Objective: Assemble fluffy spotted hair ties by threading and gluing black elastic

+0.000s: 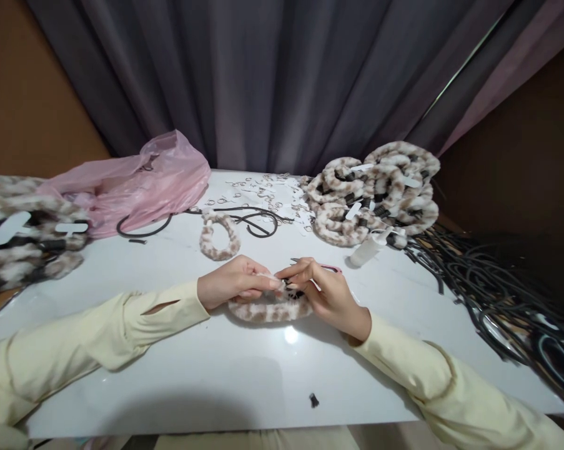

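Brown-and-white mottled plush is forming a fluffy loop (268, 311) between both hands, low over the glossy white table (192, 381). The left hand (237, 282) is clamping the loop's pale upper end; the right hand (329, 294) is pinching its dark part alongside, fingertips nearly meeting. Uneven pressure could be making the soft pile slip, or trapping fur between the ends. A pointed metal tool with a red handle (331, 269) is lying just behind the right knuckles, so a careless backward move could be risking a prick.
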Demonstrator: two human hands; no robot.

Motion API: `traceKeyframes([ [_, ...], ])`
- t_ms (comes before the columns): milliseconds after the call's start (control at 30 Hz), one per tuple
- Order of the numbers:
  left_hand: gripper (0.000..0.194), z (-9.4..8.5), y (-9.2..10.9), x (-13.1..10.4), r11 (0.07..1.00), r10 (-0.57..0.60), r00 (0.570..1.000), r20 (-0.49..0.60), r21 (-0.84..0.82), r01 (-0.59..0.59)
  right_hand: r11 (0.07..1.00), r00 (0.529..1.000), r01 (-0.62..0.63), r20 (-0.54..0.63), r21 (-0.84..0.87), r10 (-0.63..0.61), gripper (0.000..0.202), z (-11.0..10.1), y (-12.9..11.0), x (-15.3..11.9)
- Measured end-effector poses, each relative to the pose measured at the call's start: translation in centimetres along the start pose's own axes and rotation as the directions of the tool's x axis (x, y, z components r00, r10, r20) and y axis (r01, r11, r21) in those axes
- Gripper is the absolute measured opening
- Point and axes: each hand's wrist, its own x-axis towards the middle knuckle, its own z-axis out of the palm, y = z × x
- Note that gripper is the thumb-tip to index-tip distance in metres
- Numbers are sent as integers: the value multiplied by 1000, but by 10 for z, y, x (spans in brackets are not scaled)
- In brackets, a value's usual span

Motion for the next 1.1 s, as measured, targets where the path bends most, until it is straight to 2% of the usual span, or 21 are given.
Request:
traceKeyframes([
  [200,31,6,2,-2,971,37,997,-65,237,-20,959,972,-235,49,155,231,14,-1,-4,5],
  [300,31,9,3,-4,921,110,990,-85,383,-70,901,936,-352,117,253,333,13,-1,-4,7],
  [367,32,10,3,-6,855,197,978,-69,501,-137,830,899,-438,165,346,406,15,-2,-3,7],
  [467,32,10,3,-9,657,372,928,27,699,-284,735,859,-510,219,446,463,18,-4,-5,7],
  [533,30,10,1,-11,482,443,886,134,798,-362,729,859,-510,229,457,458,18,-6,-8,8],
  [667,26,12,-4,-16,84,462,817,345,900,-427,823,884,-460,261,333,388,9,-10,-15,11],
  [700,26,12,-5,-17,-18,465,794,391,901,-433,859,894,-428,273,281,356,13,-11,-16,12],
  [767,27,14,-7,-19,-211,472,736,486,873,-440,926,913,-335,302,171,275,22,-13,-18,12],
  [867,31,17,-6,-21,-461,475,628,616,782,-419,979,924,-202,340,39,177,22,-14,-18,10],
  [900,31,18,-6,-21,-524,471,599,647,752,-400,984,925,-178,344,10,164,20,-14,-17,9],
  [967,30,20,-6,-22,-611,461,568,681,708,-353,986,930,-161,330,-32,163,16,-13,-17,8],
  [1100,28,21,-9,-21,-691,441,556,705,662,-290,973,924,-211,307,-91,229,11,-11,-18,7],
])
